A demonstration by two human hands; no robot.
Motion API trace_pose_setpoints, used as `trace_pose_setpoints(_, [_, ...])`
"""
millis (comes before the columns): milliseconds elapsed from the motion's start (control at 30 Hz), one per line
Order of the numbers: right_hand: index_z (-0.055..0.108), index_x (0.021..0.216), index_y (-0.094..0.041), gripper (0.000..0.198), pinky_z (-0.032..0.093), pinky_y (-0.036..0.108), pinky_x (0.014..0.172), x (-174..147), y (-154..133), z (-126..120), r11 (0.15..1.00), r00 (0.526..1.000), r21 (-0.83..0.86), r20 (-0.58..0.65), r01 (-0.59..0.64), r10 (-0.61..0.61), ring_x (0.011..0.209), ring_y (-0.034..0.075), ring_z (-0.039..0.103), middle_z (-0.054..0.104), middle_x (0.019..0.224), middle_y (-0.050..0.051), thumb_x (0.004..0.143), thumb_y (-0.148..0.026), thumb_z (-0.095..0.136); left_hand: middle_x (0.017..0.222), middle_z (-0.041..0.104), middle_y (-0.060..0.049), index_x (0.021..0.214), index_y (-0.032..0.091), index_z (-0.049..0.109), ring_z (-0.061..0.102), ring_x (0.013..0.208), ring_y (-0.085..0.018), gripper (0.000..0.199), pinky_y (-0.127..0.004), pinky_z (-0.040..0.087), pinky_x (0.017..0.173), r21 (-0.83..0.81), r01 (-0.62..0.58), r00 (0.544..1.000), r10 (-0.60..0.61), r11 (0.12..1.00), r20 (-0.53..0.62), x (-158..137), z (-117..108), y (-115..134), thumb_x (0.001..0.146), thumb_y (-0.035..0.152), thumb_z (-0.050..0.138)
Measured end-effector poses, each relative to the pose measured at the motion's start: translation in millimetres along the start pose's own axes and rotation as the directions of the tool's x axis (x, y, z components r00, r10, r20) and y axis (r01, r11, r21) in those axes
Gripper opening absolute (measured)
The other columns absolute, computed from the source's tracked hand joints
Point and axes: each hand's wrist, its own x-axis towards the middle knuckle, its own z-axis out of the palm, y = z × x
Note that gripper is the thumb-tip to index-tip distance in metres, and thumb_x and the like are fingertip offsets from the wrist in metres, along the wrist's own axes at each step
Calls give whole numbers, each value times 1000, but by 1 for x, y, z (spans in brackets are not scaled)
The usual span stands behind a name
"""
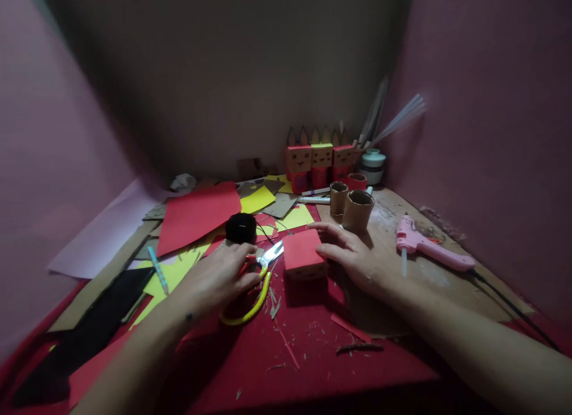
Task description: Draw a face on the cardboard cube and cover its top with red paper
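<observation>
My left hand is closed around one handle of the scissors, low over the red tabletop. The scissors have yellow and red grips, and their metal blades point right toward a small cardboard box with a red paper top. Dark marks show faintly on the box's front. My right hand grips the box from its right side, thumb near the front and fingers at the back edge. Just beyond my left hand lies a ball of black yarn, a loose strand trailing from it.
Red paper, yellow paper and cardboard scraps cover the left side. Cardboard tubes stand beyond my right hand. A pink glue gun with a cord lies at the right. Several box-headed figures stand at the back beside a lidded jar.
</observation>
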Motion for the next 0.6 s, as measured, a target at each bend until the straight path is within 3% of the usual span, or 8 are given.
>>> trace_pose_setpoints(100, [68,127,-26,50,35,53,118,0,-1,-1,975,999,-220,-33,31,-39,137,36,51,67,137,9,79,-36,63,115,69,-17,120,17,67,63,103,-36,40,-48,48,86,142,-51,999,52,988,-7,-7,15,0,83,27,57])
trace_pose_setpoints(233, [61,140,-27,58,27,55,124,-1,-1,-3,963,997,-271,-77,-13,-9,147,35,42,56,154,6,85,-44,57,114,67,-20,124,13,61,62,103,-34,41,-47,48,88,240,-41,997,54,970,-48,-6,28,-1,85,23,52])
trace_pose_setpoints(433, [56,147,-30,75,42,62,113,-6,-7,-9,939,999,-340,30,49,-41,143,45,46,58,150,12,79,-56,73,116,69,-16,127,16,55,66,102,-30,44,-41,52,86,241,-12,995,36,970,-95,-14,31,-4,83,23,55])
trace_pose_setpoints(600, [50,151,-24,91,42,63,113,-4,-6,-8,937,998,-346,53,51,-35,144,49,43,51,155,17,71,-58,76,118,68,-19,133,14,51,67,106,-32,49,-43,54,86,227,84,985,-46,970,-166,-39,21,-10,84,22,50])
